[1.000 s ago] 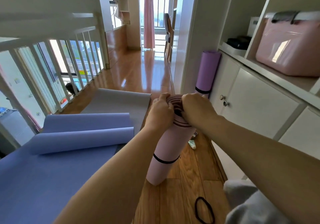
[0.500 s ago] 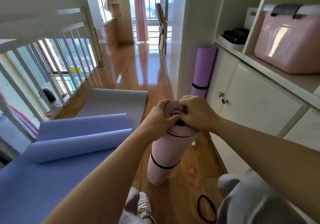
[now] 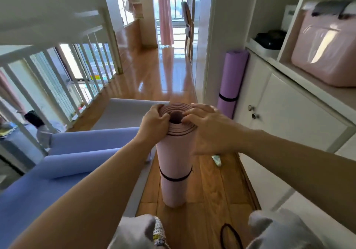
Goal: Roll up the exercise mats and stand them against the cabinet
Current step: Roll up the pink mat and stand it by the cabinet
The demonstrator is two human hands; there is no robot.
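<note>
One rolled pink mat (image 3: 174, 160), upright on the wooden floor (image 3: 208, 187), near the white cabinet (image 3: 300, 117) but apart from its lower doors, with a black band (image 3: 174, 179) round the lower part. Gripped at the top rim by the left hand (image 3: 154, 120), fingers curled over the edge toward the hollow core. Touched on the spiral end by the right hand (image 3: 210, 129), fingers spread and nearly straight, tips resting on the layers, nothing clasped. Farther back, a purple rolled mat (image 3: 232, 79), banded too, upright against the cabinet. To the left, a blue mat (image 3: 67, 162) partly rolled on the floor, with a grey mat (image 3: 125, 114) flat beyond it. Near the bottom edge, a black elastic loop (image 3: 230, 235) on the boards.
</note>
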